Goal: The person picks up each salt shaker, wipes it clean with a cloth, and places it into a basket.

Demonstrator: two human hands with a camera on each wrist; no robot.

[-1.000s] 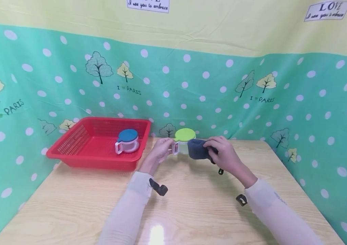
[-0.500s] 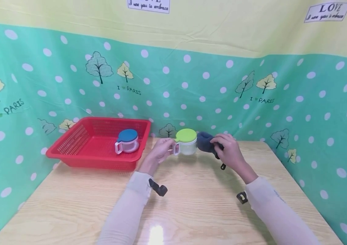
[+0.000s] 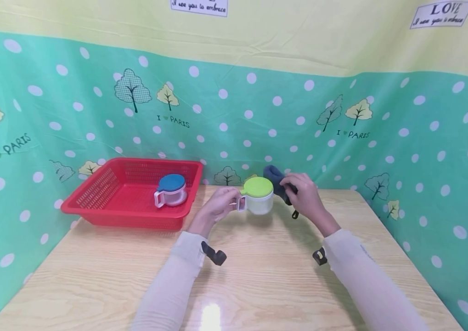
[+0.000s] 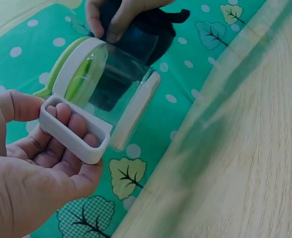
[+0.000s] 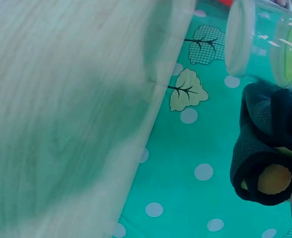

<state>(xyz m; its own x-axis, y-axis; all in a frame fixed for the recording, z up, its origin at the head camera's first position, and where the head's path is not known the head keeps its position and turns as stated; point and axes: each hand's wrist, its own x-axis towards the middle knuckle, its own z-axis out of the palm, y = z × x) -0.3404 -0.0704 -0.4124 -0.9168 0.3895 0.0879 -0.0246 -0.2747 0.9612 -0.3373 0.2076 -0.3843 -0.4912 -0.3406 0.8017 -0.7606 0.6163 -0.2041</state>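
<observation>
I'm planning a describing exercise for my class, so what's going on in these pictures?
A person's left hand holds a clear green-lidded jar by its white handle, raised above the table. The right hand holds a dark cloth close beside that jar; whether they touch is hard to tell. A blue-lidded jar sits in the red basket to the left.
</observation>
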